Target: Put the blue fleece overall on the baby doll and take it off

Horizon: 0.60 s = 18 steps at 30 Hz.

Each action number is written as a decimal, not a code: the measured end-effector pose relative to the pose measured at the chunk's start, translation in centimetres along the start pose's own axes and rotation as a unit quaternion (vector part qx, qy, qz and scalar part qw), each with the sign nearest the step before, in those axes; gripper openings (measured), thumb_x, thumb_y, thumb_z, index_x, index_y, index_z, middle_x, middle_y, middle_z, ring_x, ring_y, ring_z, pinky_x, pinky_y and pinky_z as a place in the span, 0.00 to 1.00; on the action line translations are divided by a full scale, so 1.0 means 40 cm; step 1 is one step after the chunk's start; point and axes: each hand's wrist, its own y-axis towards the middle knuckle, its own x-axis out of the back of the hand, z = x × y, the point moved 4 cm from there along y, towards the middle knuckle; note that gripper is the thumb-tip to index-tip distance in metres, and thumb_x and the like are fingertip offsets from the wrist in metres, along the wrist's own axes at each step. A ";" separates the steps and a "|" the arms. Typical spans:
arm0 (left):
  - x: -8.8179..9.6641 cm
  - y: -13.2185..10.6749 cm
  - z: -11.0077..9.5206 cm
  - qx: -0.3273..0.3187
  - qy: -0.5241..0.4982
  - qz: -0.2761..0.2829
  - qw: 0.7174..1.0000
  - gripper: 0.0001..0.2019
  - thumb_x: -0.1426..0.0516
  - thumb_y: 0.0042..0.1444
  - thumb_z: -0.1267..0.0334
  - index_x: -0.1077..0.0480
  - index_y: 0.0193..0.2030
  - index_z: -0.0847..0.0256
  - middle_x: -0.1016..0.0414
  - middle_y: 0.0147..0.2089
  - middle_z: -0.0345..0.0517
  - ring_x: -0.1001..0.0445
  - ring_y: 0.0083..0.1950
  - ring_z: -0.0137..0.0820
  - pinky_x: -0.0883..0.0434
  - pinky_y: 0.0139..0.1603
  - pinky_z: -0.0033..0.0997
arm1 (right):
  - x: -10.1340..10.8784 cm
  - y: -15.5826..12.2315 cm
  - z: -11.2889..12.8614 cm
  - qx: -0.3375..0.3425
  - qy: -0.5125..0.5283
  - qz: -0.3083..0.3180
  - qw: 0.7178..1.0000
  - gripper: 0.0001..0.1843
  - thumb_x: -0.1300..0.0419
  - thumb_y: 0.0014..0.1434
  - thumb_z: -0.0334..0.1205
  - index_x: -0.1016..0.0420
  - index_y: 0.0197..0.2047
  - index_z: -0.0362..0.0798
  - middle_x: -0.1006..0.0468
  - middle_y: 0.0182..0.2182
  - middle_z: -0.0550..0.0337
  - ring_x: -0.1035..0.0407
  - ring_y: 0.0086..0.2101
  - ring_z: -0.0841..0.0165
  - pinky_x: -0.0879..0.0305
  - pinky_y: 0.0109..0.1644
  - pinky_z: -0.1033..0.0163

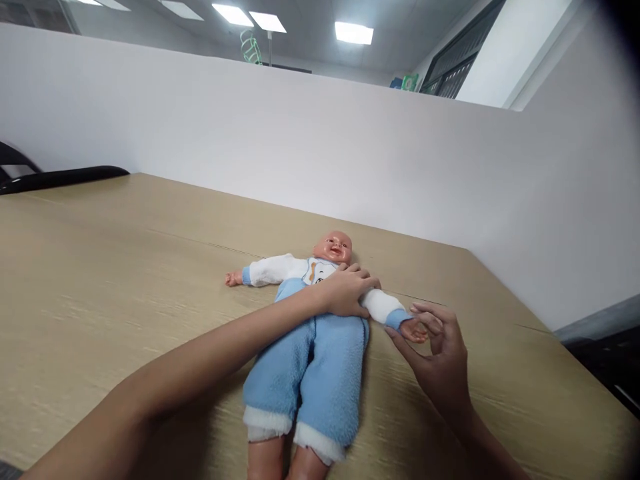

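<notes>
A baby doll (310, 353) lies on its back on the wooden table, its head away from me and its arms spread. It wears blue fleece trousers with white hems and a white top (277, 269) with blue cuffs. My left hand (345, 291) lies across its chest, thumb and fingers closed about the upper sleeve on the right side. With thumb and fingers on either side of the blue cuff (397, 319) on that same arm, my right hand (437, 347) pinches the sleeve end. The doll's small hand (414, 330) shows between my right fingers.
The light wooden table (125, 267) reaches to a white partition (280, 140). A black chair (65, 177) stands at the far left edge, and dark objects (605, 360) lie beyond the right edge.
</notes>
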 end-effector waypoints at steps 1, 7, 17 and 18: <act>0.001 -0.007 0.001 -0.002 -0.002 -0.018 1.000 0.26 0.34 0.60 0.52 0.29 0.61 0.60 0.23 0.58 0.55 0.29 0.57 0.50 0.36 0.59 0.48 | -0.003 -0.004 -0.006 -0.017 0.039 0.005 0.999 0.30 0.25 0.56 0.47 0.30 0.57 0.54 0.25 0.55 0.50 0.23 0.51 0.55 0.23 0.54 0.47; 0.012 -0.045 0.030 -0.002 -0.104 -0.131 0.986 0.20 0.37 0.61 0.56 0.28 0.57 0.62 0.21 0.52 0.54 0.27 0.53 0.46 0.33 0.56 0.44 | -0.014 -0.019 -0.037 -0.066 0.130 0.047 0.988 0.39 0.27 0.60 0.46 0.40 0.69 0.59 0.32 0.65 0.47 0.31 0.62 0.54 0.34 0.69 0.41; 0.040 -0.090 0.072 0.037 -0.315 -0.253 0.914 0.18 0.36 0.58 0.58 0.28 0.53 0.63 0.20 0.49 0.49 0.23 0.49 0.41 0.29 0.52 0.39 | -0.087 -0.065 -0.096 -0.222 0.099 0.259 0.935 0.28 0.39 0.68 0.61 0.33 0.65 0.58 0.30 0.67 0.48 0.35 0.67 0.50 0.41 0.73 0.35; 0.045 -0.096 0.075 0.046 -0.325 -0.258 0.909 0.18 0.37 0.59 0.58 0.27 0.54 0.63 0.20 0.50 0.50 0.23 0.50 0.41 0.28 0.54 0.39 | -0.090 -0.066 -0.097 -0.209 0.083 0.269 0.936 0.28 0.39 0.68 0.60 0.33 0.65 0.58 0.30 0.67 0.48 0.35 0.67 0.50 0.41 0.73 0.35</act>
